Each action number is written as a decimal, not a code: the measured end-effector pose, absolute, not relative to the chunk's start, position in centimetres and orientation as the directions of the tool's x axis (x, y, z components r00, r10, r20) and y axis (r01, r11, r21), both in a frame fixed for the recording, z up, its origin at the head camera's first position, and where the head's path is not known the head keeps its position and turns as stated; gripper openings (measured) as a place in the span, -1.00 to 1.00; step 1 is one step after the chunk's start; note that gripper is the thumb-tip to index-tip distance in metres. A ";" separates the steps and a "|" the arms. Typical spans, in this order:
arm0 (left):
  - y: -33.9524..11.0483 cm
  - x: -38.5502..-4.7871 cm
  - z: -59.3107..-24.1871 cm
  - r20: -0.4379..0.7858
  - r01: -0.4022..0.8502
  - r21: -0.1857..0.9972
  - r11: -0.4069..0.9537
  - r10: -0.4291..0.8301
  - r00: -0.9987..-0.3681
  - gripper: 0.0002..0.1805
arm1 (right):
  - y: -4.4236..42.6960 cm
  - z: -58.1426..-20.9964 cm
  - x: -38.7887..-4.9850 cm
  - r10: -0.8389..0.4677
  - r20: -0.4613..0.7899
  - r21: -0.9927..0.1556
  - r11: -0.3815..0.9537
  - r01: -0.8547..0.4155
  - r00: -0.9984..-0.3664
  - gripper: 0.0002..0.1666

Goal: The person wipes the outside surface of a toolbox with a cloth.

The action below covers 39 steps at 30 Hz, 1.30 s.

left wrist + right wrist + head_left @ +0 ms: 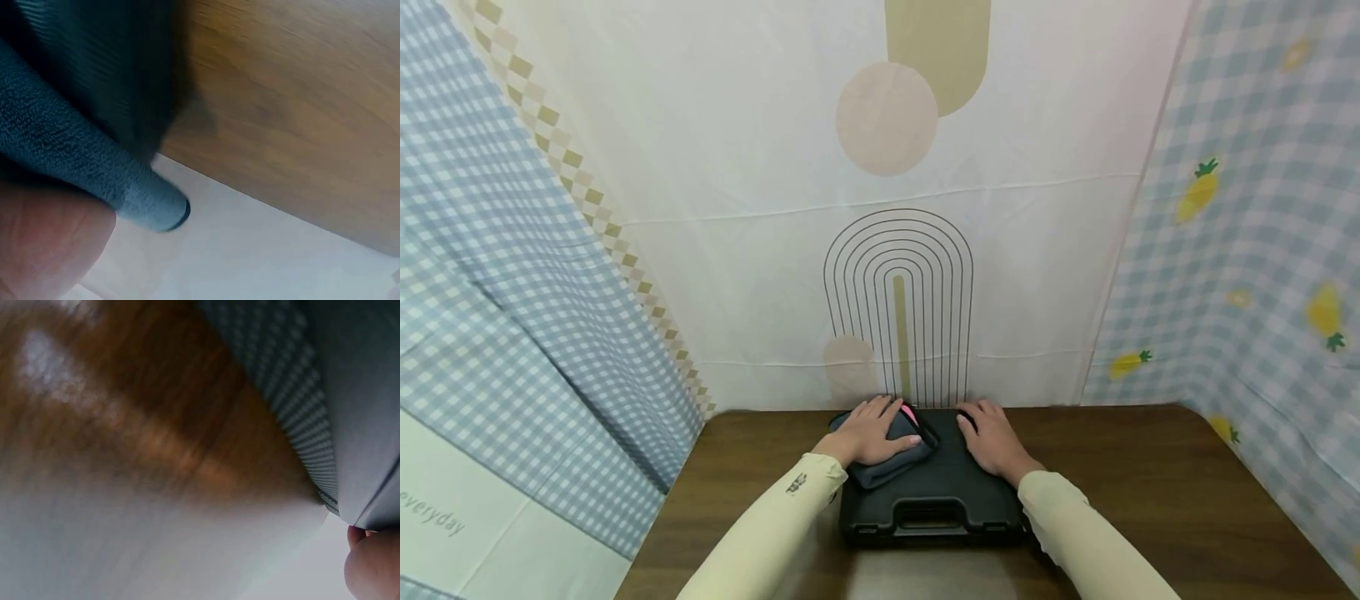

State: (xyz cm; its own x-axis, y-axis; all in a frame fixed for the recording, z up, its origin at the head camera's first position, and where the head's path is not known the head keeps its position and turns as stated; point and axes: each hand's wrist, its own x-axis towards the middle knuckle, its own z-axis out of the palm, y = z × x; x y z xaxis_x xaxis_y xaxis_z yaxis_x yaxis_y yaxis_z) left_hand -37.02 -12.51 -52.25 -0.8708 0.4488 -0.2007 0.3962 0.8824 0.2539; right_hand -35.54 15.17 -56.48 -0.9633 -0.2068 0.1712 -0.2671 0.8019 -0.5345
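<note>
A black plastic carrying case (pixel 958 483) lies flat on the table, its handle side facing me. On its left part sits a folded dark blue-grey cloth (pixel 880 475) with black edging; a strip of bright pink shows at its far side. My left hand (pixel 867 433) rests on that cloth, fingers stretched forward and thumb out to the right. My right hand (pixel 992 437) lies over the case's right side, its fingers toward the far edge. In the left wrist view the cloth (pixel 75 137) overhangs the case's side. Textured case side (pixel 294 406) appears in the right wrist view, fingertips partly hidden.
The brown wooden table (pixel 1120 483) extends to both sides of the case. Right behind it hangs a pale printed cloth backdrop (pixel 1030 275). Checked blue curtains (pixel 542 217) close off the left, and others with pineapple prints (pixel 1247 250) the right.
</note>
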 end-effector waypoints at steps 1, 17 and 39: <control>-12.9 -37.2 -52.3 -0.197 0.388 0.257 0.885 0.441 -0.875 0.04 | 15.2 -56.5 -35.5 -0.207 0.169 -0.535 0.802 -0.267 -0.963 -0.45; -14.6 -37.2 -52.9 -0.146 0.349 0.305 0.886 0.405 -0.902 0.06 | 15.1 -55.9 -35.2 -0.188 0.150 -0.557 0.795 -0.240 -0.971 -0.44; -17.0 -28.8 -52.1 -0.039 0.410 0.379 0.829 0.457 -0.889 0.02 | 14.9 -56.2 -35.3 -0.181 0.138 -0.579 0.783 -0.228 -0.974 -0.45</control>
